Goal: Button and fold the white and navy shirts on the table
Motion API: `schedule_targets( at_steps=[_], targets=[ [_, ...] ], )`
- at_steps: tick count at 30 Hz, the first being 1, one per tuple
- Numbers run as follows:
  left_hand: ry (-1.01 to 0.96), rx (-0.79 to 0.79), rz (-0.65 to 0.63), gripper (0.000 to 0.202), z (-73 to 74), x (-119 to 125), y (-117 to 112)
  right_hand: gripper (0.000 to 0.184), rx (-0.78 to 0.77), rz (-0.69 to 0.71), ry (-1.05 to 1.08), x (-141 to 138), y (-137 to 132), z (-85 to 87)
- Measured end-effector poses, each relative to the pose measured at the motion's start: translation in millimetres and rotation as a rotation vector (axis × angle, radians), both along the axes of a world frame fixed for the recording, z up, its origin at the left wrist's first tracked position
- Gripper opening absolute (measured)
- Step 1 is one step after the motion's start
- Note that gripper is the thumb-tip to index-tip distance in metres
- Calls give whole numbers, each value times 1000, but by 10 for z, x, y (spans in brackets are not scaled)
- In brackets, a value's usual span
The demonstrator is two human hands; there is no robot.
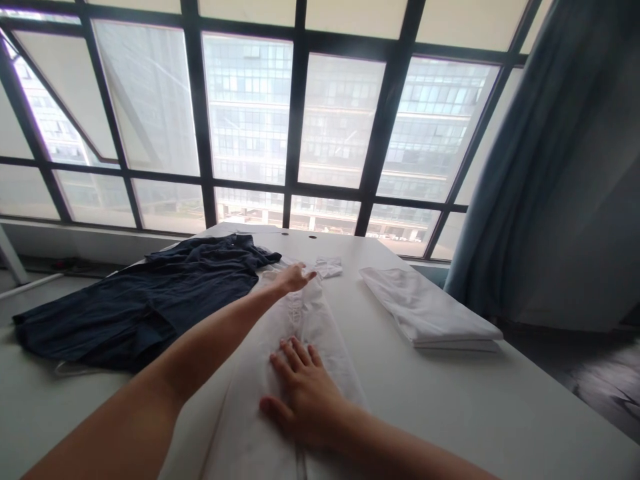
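Note:
A white shirt [320, 327] lies lengthwise on the white table [500, 413], folded into a long narrow strip. My right hand [300, 390] rests flat on its near part, fingers spread, pressing the cloth down. My left hand [295, 277] reaches far along the shirt to its collar end, fingers stretched out and touching the fabric there. Whether those fingers pinch the cloth I cannot make out.
A crumpled dark navy garment [145, 300] is spread on the table's left side. A stack of folded white cloth [430, 310] lies at the right. Beyond the table stand large windows [300, 120], and a blue curtain [540, 167] hangs at the right.

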State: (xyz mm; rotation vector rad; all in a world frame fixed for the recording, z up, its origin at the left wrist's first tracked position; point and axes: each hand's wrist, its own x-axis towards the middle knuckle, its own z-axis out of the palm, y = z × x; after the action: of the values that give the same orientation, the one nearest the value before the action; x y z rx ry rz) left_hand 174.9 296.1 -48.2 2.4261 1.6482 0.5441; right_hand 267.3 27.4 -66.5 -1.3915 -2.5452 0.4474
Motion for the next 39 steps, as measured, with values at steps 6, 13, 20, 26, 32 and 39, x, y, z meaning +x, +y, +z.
schedule_targets(
  at_steps=[6,13,20,26,32,39],
  targets=[
    [86,-26,36,50,185,555,115,77,39,9,40,29,-20,-32],
    [53,-111,-3,25,161,664,431,78,39,5,62,41,-12,-55],
    [-155,-187,32,31,-8,499,616,77,15,13,90,53,-16,-31],
    [-128,-174,-1,33,-53,485,631,78,2,20,106,60,-6,-14],
    [83,-117,-105,27,65,665,669,80,-9,8,70,57,17,-7],
    [174,-77,-157,30,82,981,789,83,-43,21,65,65,62,-21]
  ],
)
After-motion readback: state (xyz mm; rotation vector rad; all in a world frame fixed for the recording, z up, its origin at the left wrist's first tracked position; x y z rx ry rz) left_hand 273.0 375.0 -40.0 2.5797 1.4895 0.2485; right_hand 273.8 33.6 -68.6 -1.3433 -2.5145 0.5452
